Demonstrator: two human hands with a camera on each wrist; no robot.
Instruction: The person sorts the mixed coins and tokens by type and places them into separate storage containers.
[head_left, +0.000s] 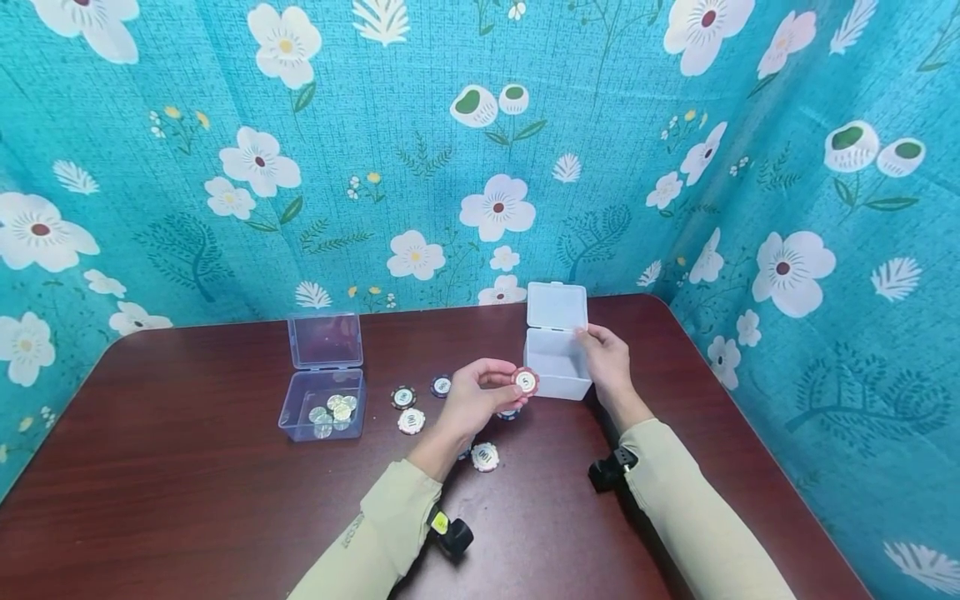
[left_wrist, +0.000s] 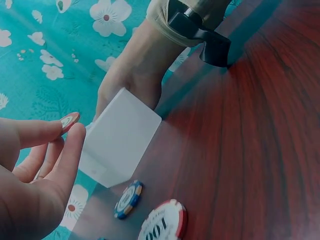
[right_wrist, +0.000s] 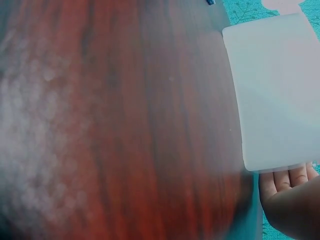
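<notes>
Poker chip (head_left: 526, 382) up in the left hand (head_left: 483, 393), thumb and fingertips pinching it by its left edge! It's a round one: red rim with paler marks, white centre, and a dark numeral that looks like a 5. Which way does it point? The numbered face turns up towards the head camera, while the left wrist view catches it much nearer edge-on, tilted. Being a disc, it offers no long axis to call.

And where is it? Above the surface (head_left: 187, 467), right by the near left corner of the white box (head_left: 557, 387), overlapping that corner from the head camera; whether the two touch, I cannot tell. The box has its mouth upwards, its lid (head_left: 557, 306) swung back on the far side. Over on the right, the right hand (head_left: 609, 360) grips the right wall, thumb at the rim, fingers against the outside.

Below the left hand, a blue chip (left_wrist: 128, 200) lies near the box, with a white chip (head_left: 485, 457) marked 100 nearer the person. Left of that hand sit a black-rimmed chip (head_left: 403, 397), a navy chip (head_left: 441, 385) and a pale chip (head_left: 411, 421). Further left, a purple-tinted clear box (head_left: 298, 408) stands with its lid raised, shiny coins (head_left: 341, 412) lying inside. Flowered turquoise curtain (head_left: 420, 183) runs behind it all.
</notes>
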